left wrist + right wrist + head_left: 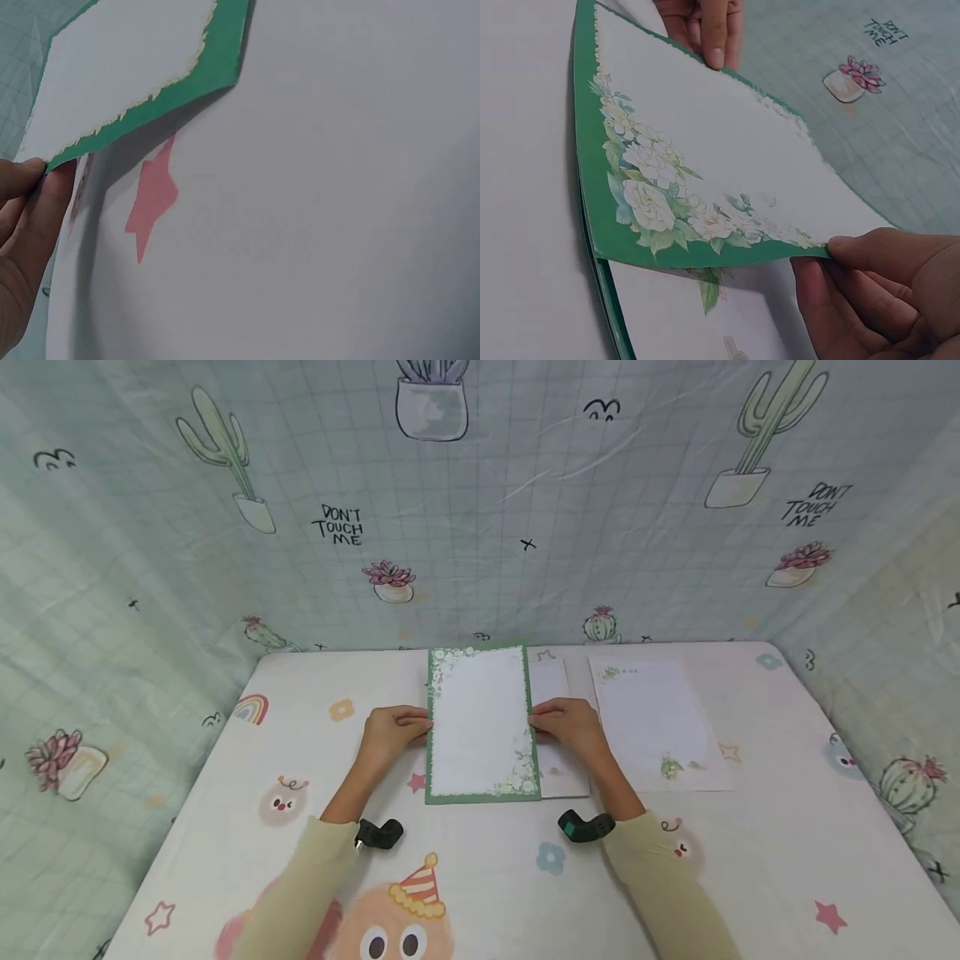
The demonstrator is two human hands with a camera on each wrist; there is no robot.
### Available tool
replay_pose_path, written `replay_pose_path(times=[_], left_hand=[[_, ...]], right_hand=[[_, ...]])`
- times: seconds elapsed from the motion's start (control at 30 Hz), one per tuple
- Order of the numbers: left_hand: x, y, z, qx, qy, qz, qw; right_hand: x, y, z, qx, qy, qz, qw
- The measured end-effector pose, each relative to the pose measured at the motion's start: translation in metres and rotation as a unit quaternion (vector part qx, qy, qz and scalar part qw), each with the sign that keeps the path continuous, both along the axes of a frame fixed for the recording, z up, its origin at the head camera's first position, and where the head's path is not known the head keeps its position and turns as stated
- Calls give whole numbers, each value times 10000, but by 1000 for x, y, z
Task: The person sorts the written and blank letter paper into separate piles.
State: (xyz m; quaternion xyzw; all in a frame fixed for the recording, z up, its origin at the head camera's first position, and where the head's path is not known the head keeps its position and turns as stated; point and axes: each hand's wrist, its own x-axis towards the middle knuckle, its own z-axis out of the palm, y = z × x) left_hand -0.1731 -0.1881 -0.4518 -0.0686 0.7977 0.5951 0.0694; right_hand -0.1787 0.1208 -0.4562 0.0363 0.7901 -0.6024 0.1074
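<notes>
A sheet of stationery paper, white inside a green border with white flowers and leaves, stands between both hands. My left hand pinches its left edge about halfway up, thumb on top in the left wrist view. Opposite, my right hand pinches the right edge between thumb and fingers. The sheet bows slightly in the right wrist view, its flowered corner above another page. That page is white with a printed green leaf, and a green edge shows beneath it. Most of it is hidden by the held sheet.
To the right lies a white sheet with small green plant prints at two corners. The table cover carries printed stars, flowers and faces. A cactus-print curtain rises behind the table and along both sides.
</notes>
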Motion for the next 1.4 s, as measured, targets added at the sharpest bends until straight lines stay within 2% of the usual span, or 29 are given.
replay_pose_path(times=[0.17, 0.37, 0.6, 0.83, 1.1, 1.4], left_hand=[[3, -12, 2, 157, -161, -11, 9997], [5, -26, 4, 175, -265, -23, 9995], [4, -39, 5, 110, -235, -57, 9996], [4, -49, 3, 143, -224, -166, 9995], [5, -59, 6, -106, -392, -192, 9990], [8, -69, 14, 173, -528, -227, 9982]], right_hand=[[-1, -10, -2, -108, 24, 0, 9999], [-3, -21, -4, -231, -149, -18, 9996], [-4, -33, -6, 317, -288, -56, 9991], [-5, -41, -9, -271, -109, 25, 9996], [-7, -51, -8, -203, -254, 90, 9994], [-8, -59, -5, -198, -217, 71, 9995]])
